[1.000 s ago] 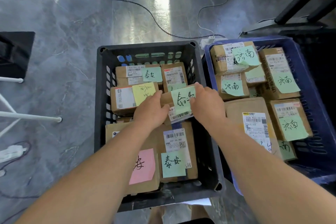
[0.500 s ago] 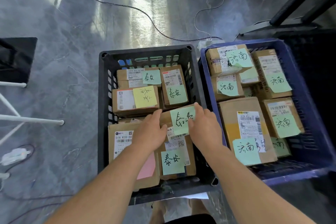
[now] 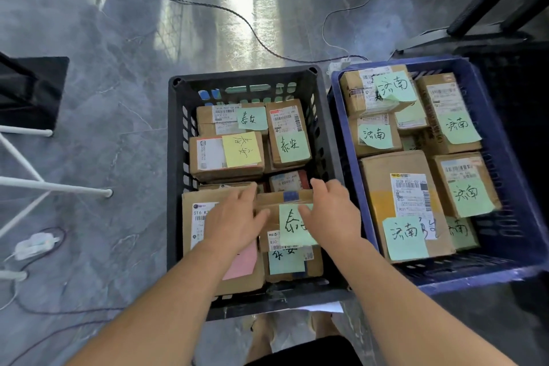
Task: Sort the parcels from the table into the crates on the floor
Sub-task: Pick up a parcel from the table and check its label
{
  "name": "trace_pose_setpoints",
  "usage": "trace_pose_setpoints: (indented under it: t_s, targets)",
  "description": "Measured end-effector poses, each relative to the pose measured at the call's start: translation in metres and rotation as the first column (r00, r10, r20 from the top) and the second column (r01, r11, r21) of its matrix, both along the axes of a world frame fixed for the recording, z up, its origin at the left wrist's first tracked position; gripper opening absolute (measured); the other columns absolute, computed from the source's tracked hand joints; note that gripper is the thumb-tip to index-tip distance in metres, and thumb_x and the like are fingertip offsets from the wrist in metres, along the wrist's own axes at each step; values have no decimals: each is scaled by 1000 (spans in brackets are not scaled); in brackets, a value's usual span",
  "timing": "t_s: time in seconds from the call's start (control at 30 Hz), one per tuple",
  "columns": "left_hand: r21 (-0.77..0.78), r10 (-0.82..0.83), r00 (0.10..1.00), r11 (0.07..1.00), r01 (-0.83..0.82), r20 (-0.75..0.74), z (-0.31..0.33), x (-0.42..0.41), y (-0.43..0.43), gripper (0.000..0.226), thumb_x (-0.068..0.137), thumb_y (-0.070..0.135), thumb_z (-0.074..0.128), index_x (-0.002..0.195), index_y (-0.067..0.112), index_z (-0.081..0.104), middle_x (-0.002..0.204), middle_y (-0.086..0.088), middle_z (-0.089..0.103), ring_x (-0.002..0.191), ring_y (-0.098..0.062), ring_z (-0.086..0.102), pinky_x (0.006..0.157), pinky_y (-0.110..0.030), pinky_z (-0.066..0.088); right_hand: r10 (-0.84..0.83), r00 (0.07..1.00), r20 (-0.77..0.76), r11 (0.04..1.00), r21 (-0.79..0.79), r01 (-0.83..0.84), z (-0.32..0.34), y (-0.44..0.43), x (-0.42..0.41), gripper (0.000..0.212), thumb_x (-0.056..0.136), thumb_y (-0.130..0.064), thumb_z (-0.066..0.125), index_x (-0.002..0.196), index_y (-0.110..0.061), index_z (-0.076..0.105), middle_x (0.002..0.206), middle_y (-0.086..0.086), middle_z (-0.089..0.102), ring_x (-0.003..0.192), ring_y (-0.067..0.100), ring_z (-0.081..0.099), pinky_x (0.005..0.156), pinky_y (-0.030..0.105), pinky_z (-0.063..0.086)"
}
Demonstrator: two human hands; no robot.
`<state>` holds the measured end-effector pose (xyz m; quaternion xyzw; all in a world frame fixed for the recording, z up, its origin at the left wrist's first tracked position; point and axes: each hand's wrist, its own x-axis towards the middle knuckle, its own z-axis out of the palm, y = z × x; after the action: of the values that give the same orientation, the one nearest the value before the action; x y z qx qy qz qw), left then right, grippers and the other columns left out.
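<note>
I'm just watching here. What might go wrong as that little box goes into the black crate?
The parcel held by the left hand and right hand sits on top of other parcels in the black crate, so it may tilt or slide once released. The right thumb touches its green note, which might peel off. It also hides part of the lower note.

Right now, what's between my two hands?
A cardboard parcel with a green note sits between your left hand and right hand, per the head view.
</note>
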<state>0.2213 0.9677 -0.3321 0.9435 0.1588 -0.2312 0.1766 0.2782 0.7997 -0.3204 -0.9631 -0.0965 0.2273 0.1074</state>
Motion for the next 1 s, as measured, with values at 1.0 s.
trace_pose_setpoints:
  t_s: [1.0]
  targets:
    - [358,-259,957,913,197,132,18,123,124,99,75,45,70,151,18,12,141,-9,29,129,-29,27,105,-39,31,17,981,-192,941,335,49,12,101,127,22,94,-20,52,115,-18,57,100,0,65,74,15,58,53,26,43]
